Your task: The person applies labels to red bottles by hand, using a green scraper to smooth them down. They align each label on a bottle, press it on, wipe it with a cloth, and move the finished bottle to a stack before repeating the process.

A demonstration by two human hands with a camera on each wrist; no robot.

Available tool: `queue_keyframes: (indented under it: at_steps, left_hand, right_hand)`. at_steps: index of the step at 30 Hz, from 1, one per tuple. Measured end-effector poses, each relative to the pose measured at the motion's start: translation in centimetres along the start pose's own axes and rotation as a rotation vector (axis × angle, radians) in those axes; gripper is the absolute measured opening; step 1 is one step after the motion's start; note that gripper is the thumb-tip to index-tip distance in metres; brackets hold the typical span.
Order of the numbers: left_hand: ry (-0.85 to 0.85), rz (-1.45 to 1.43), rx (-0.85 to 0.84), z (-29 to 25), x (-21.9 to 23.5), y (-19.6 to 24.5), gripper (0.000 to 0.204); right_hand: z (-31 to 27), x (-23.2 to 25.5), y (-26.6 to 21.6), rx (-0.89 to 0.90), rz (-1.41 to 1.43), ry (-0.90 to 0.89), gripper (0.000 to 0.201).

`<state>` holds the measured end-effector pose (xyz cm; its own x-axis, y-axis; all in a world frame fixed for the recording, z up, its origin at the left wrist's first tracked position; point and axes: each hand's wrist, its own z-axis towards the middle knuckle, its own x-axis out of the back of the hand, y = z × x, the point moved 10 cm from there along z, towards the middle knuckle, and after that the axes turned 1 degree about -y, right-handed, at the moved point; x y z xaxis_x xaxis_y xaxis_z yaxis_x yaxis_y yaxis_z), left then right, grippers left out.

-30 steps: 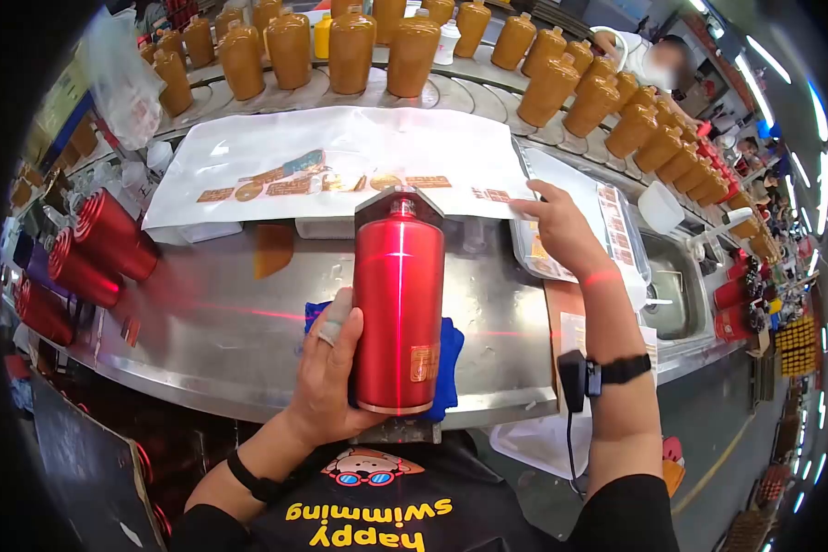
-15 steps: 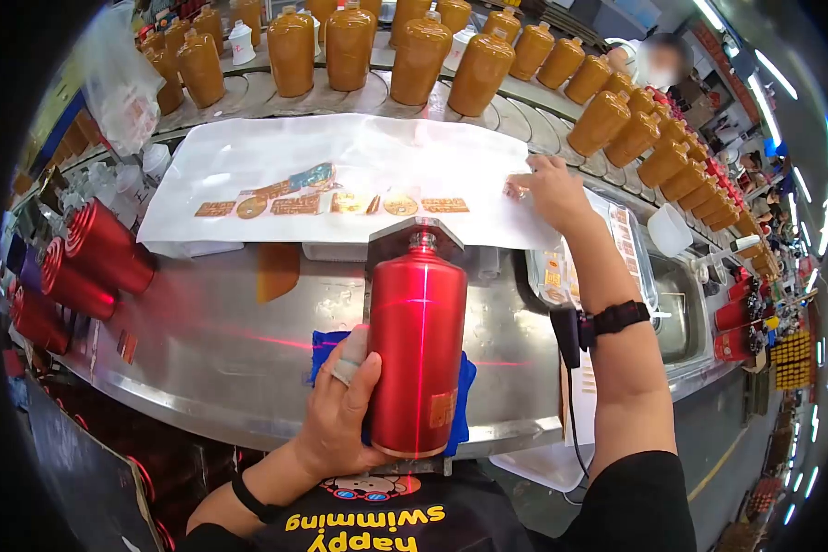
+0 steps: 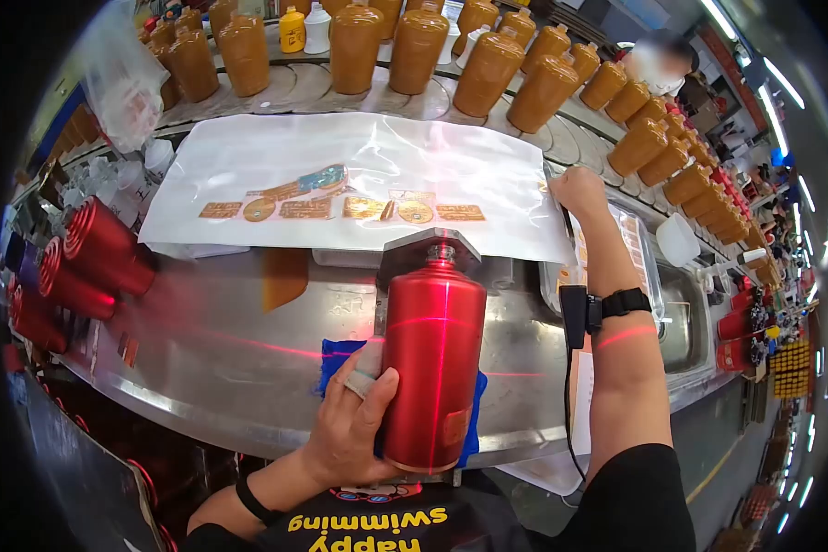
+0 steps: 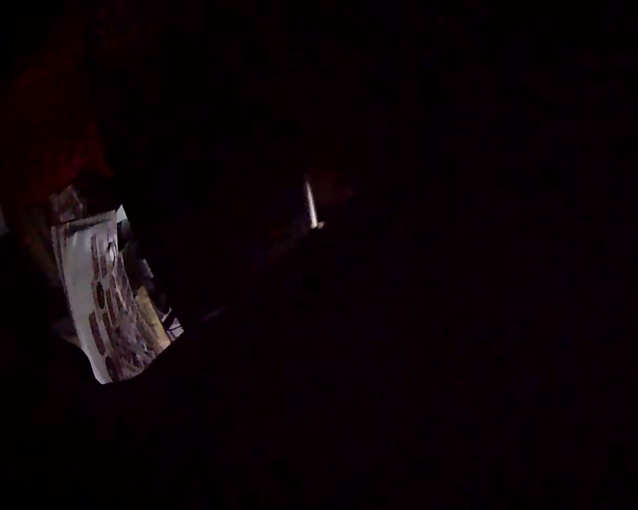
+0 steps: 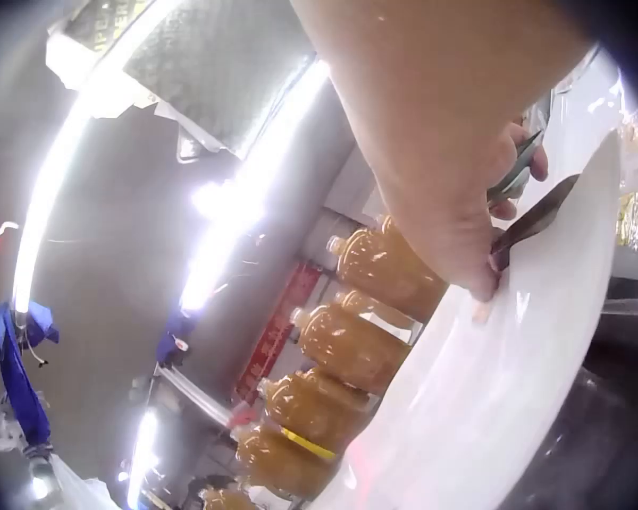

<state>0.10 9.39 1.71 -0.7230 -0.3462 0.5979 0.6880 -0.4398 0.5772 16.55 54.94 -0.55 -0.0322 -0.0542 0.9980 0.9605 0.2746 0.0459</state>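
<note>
My left hand (image 3: 348, 431) grips the left side of a shiny red bottle (image 3: 432, 368), a greyish wrap round one finger. The bottle's neck points away, at a dark metal plate (image 3: 405, 258). A small gold label (image 3: 455, 427) shows low on its front, and red light lines cross it. My right hand (image 3: 581, 193) is at the right end of a white sheet (image 3: 221, 152), fingers curled down to it. In the right wrist view its thumb and fingers pinch a thin dark strip (image 5: 539, 213). Gold labels (image 3: 305, 210) lie along the sheet. The left wrist view is mostly dark.
Brown bottles (image 3: 357, 51) line the conveyor (image 3: 294, 95) behind the sheet. Several red bottles (image 3: 106, 244) lie at the left. A blue cloth (image 3: 339, 361) is under the held bottle. At the right are a tray (image 3: 649, 262), a sink (image 3: 681, 313) and a white tub (image 3: 677, 241).
The right hand has moved onto the sheet's right end, its fingers curling down where a gold label showed before. The left hand keeps its grip on the red bottle. Brown bottles have shifted along the conveyor.
</note>
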Motion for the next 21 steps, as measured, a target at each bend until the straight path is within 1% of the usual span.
queue_keyframes:
  at_steps: [3, 4, 5, 7, 8, 9, 11, 12, 13, 15, 17, 18, 19, 21]
  left_hand:
    - [0.0, 0.025, 0.008, 0.1, 0.0, 0.0, 0.111]
    - [0.0, 0.039, 0.014, 0.0, 0.1, 0.1, 0.112]
    - [-0.001, 0.035, 0.045, -0.1, 0.1, -0.2, 0.114]
    - [0.005, 0.032, 0.112, -0.6, 0.2, -0.6, 0.118]
    - [-0.003, 0.067, 0.12, -0.5, 0.3, -0.5, 0.123]
    - [-0.022, 0.051, 0.127, -0.4, 0.2, -0.4, 0.121]
    - [-0.051, 0.033, 0.151, -0.3, 0.1, -0.3, 0.117]
    - [-0.026, 0.069, 0.139, -0.8, -0.1, -0.3, 0.118]
    - [-0.036, 0.084, 0.144, -0.5, 0.1, 0.2, 0.115]
    - [0.004, 0.127, 0.11, -0.5, 0.4, 1.0, 0.111]
    - [-0.018, 0.178, 0.116, -0.2, 0.9, 1.9, 0.107]
    - [0.008, 0.2, 0.095, 0.0, 1.4, 2.4, 0.106]
    - [0.015, 0.241, 0.089, -0.1, 1.5, 2.7, 0.106]
    - [0.018, 0.313, 0.067, 0.1, 1.7, 3.3, 0.105]
  right_hand:
    - [-2.3, 2.7, -1.3, 0.106, -0.024, 0.277, 0.031]
    - [-4.6, 4.6, -2.7, 0.145, 0.019, 0.325, 0.021]
    - [-6.2, 5.9, -3.7, 0.242, 0.086, 0.372, 0.018]
    - [-9.6, 8.6, -5.7, 0.446, 0.227, 0.464, 0.014]
    - [-11.7, 9.8, -6.5, 0.51, 0.316, 0.477, 0.013]
    - [-14.5, 11.6, -7.4, 0.572, 0.405, 0.493, 0.013]
    - [-19.3, 14.4, -9.5, 0.592, 0.517, 0.319, 0.014]
    - [-21.5, 15.4, -10.2, 0.619, 0.562, 0.24, 0.013]
    - [-23.8, 16.5, -10.9, 0.661, 0.613, 0.163, 0.013]
    - [-27.6, 18.0, -12.2, 0.746, 0.595, 0.071, 0.012]
    - [-29.8, 18.3, -12.6, 0.72, 0.594, 0.048, 0.011]
    - [-30.5, 18.2, -12.9, 0.747, 0.568, 0.081, 0.012]
    - [-31.1, 18.1, -12.6, 0.759, 0.535, 0.12, 0.012]
    - [-31.3, 17.6, -12.4, 0.724, 0.583, 0.096, 0.013]
